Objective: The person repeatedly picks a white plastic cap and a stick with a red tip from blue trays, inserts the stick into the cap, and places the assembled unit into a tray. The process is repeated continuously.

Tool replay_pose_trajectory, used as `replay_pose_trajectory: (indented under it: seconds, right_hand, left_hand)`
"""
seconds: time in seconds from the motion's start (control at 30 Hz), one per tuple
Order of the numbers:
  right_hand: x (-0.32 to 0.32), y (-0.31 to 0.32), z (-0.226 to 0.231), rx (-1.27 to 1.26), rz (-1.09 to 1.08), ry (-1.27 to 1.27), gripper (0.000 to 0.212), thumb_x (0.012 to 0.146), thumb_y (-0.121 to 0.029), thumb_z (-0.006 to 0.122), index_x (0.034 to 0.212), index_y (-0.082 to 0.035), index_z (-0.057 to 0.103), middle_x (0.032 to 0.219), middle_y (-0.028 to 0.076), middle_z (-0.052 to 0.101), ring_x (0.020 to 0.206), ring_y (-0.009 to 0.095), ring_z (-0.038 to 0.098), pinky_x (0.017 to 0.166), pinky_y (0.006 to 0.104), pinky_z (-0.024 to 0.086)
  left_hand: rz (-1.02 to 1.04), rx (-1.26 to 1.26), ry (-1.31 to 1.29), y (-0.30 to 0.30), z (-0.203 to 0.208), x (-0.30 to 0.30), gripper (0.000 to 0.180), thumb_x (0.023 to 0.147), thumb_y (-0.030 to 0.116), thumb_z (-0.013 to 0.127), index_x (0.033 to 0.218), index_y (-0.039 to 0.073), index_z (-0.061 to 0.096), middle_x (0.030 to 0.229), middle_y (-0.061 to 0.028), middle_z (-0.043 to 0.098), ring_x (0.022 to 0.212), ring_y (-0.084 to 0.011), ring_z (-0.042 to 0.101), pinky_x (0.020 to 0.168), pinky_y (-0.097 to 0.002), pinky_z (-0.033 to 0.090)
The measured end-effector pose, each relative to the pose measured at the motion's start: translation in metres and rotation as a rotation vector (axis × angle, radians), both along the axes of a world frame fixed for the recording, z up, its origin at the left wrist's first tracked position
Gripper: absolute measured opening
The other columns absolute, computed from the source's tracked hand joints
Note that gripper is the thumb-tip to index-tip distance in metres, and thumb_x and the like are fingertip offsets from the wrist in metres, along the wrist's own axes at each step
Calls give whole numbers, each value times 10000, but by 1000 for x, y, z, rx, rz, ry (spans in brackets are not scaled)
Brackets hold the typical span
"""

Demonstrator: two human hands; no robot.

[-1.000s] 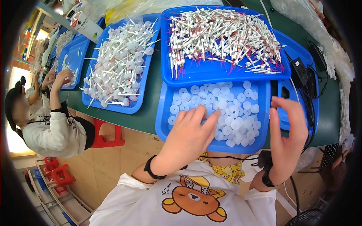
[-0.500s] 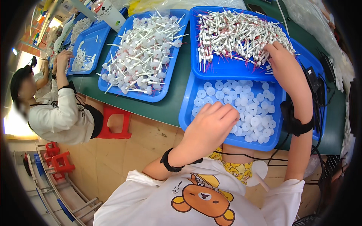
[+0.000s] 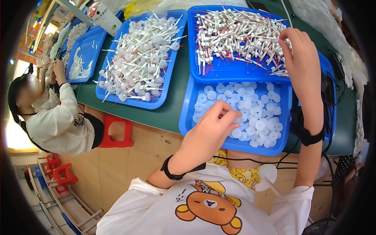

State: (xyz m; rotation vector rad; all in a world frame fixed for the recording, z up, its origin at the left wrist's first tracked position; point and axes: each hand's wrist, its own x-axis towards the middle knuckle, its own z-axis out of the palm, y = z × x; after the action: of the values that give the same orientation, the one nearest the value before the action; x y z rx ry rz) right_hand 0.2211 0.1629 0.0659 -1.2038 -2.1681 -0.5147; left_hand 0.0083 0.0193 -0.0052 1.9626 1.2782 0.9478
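Observation:
Over the lower blue tray [image 3: 235,148] of translucent white plastic discs [image 3: 258,113], my left hand [image 3: 209,127] is closed, thumb and fingertips drawn together. Whatever sits in that pinch is hidden or too small to name. My right hand [image 3: 303,56] is at the right edge of the upper blue tray [image 3: 231,74], which holds a heap of thin white sticks with red wires [image 3: 239,35]. Its fingers are curled in against the sticks. I cannot make out what lies between them. Black bands circle both wrists.
Left of these stands another blue tray [image 3: 156,103], heaped with white sticks fitted with discs [image 3: 141,58]. A white cup [image 3: 105,19] is behind it. At far left, a co-worker [image 3: 58,117] sits near a blue tray of white pieces [image 3: 84,58]. Black cables [image 3: 331,156] hang at right.
The view has shifted slightly, sliding the trays left. My left hand has drawn back a little and its fingertips bunch together. My right hand has turned and lifted slightly at the heap.

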Motion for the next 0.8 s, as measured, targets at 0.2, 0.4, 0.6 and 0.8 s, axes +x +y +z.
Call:
replay_pose_trajectory:
  seconds: [0.2, 0.4, 0.6, 0.8]
  right_hand:
    - [5, -36, 10, -256, -104, 203, 81, 911, -53, 634, 938, 3, 581, 785, 177, 641, 757, 371, 626, 699, 424, 493]
    - [17, -43, 3, -449, -29, 428, 71, 911, -19, 632, 965, 27, 627, 842, 188, 685, 800, 325, 694, 701, 361, 516]
    - [1, -115, 17, -109, -13, 353, 135, 821, 74, 700, 930, -5, 688, 821, 135, 681, 732, 284, 664, 696, 364, 522]
    - [3, -179, 5, -191, 217, 396, 362, 661, 127, 761, 989, -6, 688, 878, 88, 693, 774, 259, 639, 642, 380, 503]
  left_hand:
    - [45, 5, -65, 3, -2, -4, 273, 853, 42, 743, 1113, 24, 664, 1019, -116, 686, 885, -249, 680, 789, -319, 544]
    - [49, -8, -135, 4, 6, -4, 283, 868, 30, 726, 1136, 31, 633, 1003, -121, 667, 901, -252, 673, 791, -336, 542]
    - [63, -110, -544, -6, 6, -12, 352, 870, -62, 701, 1200, 2, 596, 1185, -162, 671, 1019, -208, 681, 885, -330, 553]
    - [-203, -313, -1154, -20, 9, -27, 347, 891, -104, 659, 1206, -32, 534, 1298, -277, 607, 1154, -290, 649, 990, -409, 534]
